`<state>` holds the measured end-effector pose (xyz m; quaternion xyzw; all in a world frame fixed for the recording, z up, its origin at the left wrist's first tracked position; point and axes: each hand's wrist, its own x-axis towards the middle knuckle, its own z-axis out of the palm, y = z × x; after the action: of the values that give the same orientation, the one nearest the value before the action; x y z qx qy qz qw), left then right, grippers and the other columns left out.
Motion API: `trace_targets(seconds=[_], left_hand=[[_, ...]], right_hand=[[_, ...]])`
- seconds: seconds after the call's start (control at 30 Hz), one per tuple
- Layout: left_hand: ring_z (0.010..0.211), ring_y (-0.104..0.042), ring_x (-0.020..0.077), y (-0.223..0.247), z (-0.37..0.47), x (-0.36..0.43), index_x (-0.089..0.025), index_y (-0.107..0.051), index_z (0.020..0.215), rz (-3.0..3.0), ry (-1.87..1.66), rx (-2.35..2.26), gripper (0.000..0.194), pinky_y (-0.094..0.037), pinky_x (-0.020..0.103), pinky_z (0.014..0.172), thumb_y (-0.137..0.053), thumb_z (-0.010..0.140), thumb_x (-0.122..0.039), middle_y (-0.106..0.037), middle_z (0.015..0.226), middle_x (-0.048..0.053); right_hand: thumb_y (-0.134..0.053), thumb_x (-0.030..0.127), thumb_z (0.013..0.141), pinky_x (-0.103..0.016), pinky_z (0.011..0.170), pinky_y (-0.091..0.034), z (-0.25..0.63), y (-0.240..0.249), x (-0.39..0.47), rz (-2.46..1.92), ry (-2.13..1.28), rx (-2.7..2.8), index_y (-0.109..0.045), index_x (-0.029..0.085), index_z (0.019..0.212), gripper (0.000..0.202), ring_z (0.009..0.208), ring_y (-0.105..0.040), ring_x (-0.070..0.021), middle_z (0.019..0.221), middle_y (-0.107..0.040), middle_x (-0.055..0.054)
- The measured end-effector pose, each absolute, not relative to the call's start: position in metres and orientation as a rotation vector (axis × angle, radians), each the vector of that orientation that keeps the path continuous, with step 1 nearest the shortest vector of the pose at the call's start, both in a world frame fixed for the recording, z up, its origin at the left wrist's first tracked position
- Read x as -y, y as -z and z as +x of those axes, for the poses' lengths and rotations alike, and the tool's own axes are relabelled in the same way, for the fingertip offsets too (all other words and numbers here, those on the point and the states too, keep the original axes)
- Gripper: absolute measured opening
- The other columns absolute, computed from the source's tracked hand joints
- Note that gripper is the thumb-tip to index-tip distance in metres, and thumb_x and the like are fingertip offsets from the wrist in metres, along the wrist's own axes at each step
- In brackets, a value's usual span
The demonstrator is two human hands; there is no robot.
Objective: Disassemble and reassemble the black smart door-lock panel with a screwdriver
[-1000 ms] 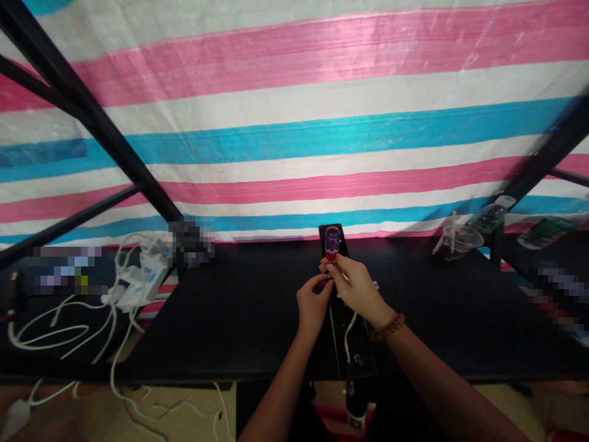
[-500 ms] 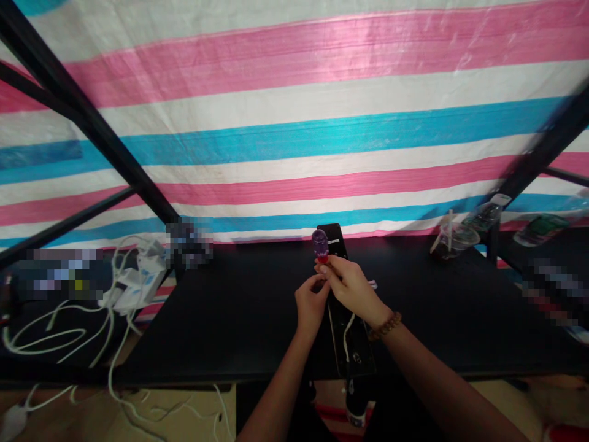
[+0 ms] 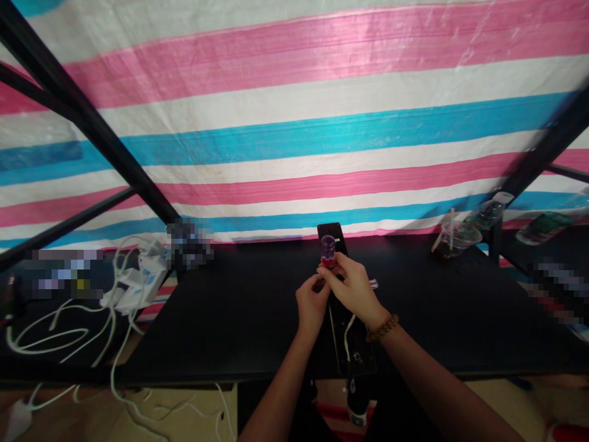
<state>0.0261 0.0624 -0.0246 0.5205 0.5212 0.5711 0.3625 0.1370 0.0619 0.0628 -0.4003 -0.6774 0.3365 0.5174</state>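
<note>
Striped sheeting [image 3: 294, 144] backs the black counter [image 3: 230, 319]. Right hand [image 3: 355, 287] pinches the purple-and-red handle [image 3: 328, 247]: keep it steady; whether the left hand [image 3: 311, 305] grips anything, I cannot tell.

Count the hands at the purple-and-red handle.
2: the right hand gripping the purple-and-red handle, and the left hand close beside it. Some fingertips are hidden.

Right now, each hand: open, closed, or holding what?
Right hand: closed, holding a purple-and-red tool handle.
Left hand: fingers curled in close to the right hand's; whether it grips anything cannot be told.
</note>
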Motion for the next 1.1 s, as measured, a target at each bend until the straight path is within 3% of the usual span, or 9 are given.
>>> trace_targets(seconds=[0.17,0.33,0.43,0.53,0.63,0.8,0.9,1.0,1.1], left_hand=[[0.081,-0.072,0.0212,0.0218,0.0266,-0.0616,-0.016,-0.077,0.09,1.335,-1.479,-1.343,0.017,-0.055,0.03,0.078,-0.069,0.08,-0.028,-0.079,0.089,0.006],[0.082,-0.072,0.0213,0.0202,0.0257,-0.0619,-0.017,-0.077,0.091,1.343,-1.459,-1.345,0.017,-0.054,0.03,0.079,-0.069,0.08,-0.027,-0.079,0.091,0.007],[0.079,-0.072,0.0206,0.0193,0.0265,-0.0615,-0.016,-0.077,0.09,1.337,-1.464,-1.356,0.017,-0.054,0.029,0.076,-0.069,0.079,-0.027,-0.078,0.087,0.006],[0.077,-0.072,0.0205,0.0192,0.0273,-0.061,-0.017,-0.077,0.089,1.328,-1.475,-1.364,0.017,-0.054,0.029,0.075,-0.069,0.079,-0.027,-0.078,0.083,0.005],[0.078,-0.072,0.0207,0.0201,0.0266,-0.0613,-0.017,-0.077,0.088,1.334,-1.478,-1.36,0.016,-0.054,0.029,0.076,-0.07,0.079,-0.027,-0.078,0.085,0.005],[0.079,-0.072,0.0205,0.022,0.025,-0.0622,-0.017,-0.077,0.09,1.351,-1.468,-1.349,0.017,-0.054,0.03,0.076,-0.07,0.08,-0.028,-0.078,0.087,0.006],[0.078,-0.072,0.0204,0.0223,0.0253,-0.062,-0.017,-0.077,0.09,1.355,-1.468,-1.359,0.018,-0.054,0.029,0.075,-0.069,0.08,-0.029,-0.078,0.086,0.005],[0.08,-0.072,0.0205,0.0226,0.0259,-0.062,-0.016,-0.077,0.091,1.347,-1.468,-1.35,0.019,-0.054,0.03,0.077,-0.069,0.08,-0.029,-0.078,0.089,0.006],[0.082,-0.072,0.021,0.0236,0.0258,-0.0626,-0.016,-0.077,0.092,1.337,-1.465,-1.342,0.019,-0.055,0.031,0.079,-0.069,0.08,-0.029,-0.079,0.091,0.006]], right_hand=[[-0.065,0.031,0.091,-0.031,0.072,-0.056,0.1393,-0.0572,-0.0652,-0.953,-0.763,1.554,-0.068,0.02,0.085,0.013,0.078,-0.071,-0.0203,0.085,-0.074,-0.005],[-0.049,0.027,0.099,-0.036,0.085,-0.057,0.144,-0.0615,-0.0654,-0.896,-0.763,1.681,-0.071,0.02,0.101,0.023,0.095,-0.074,-0.0224,0.102,-0.077,-0.009],[-0.057,0.028,0.096,-0.035,0.084,-0.058,0.1413,-0.0622,-0.0647,-0.905,-0.809,1.635,-0.069,0.02,0.105,0.017,0.092,-0.074,-0.0222,0.1,-0.077,-0.008],[-0.069,0.031,0.088,-0.032,0.074,-0.058,0.1384,-0.0612,-0.0644,-0.945,-0.809,1.548,-0.069,0.02,0.095,0.013,0.08,-0.073,-0.0211,0.088,-0.076,-0.005],[-0.066,0.031,0.091,-0.032,0.075,-0.058,0.1403,-0.0618,-0.0645,-0.939,-0.723,1.581,-0.072,0.021,0.085,0.013,0.082,-0.073,-0.0215,0.087,-0.077,-0.005],[-0.05,0.026,0.099,-0.035,0.088,-0.057,0.1466,-0.0658,-0.0648,-0.854,-0.735,1.734,-0.074,0.021,0.105,0.025,0.099,-0.073,-0.0212,0.106,-0.078,-0.008],[-0.057,0.027,0.096,-0.034,0.085,-0.058,0.1452,-0.0648,-0.0653,-0.891,-0.78,1.671,-0.07,0.02,0.109,0.02,0.093,-0.074,-0.0205,0.104,-0.077,-0.007],[-0.069,0.028,0.088,-0.033,0.078,-0.059,0.1431,-0.0627,-0.0661,-0.954,-0.773,1.575,-0.071,0.019,0.099,0.014,0.085,-0.074,-0.0216,0.095,-0.077,-0.007],[-0.066,0.03,0.091,-0.035,0.081,-0.059,0.1443,-0.0635,-0.0661,-0.949,-0.743,1.604,-0.074,0.02,0.094,0.013,0.088,-0.074,-0.0235,0.096,-0.078,-0.007]])
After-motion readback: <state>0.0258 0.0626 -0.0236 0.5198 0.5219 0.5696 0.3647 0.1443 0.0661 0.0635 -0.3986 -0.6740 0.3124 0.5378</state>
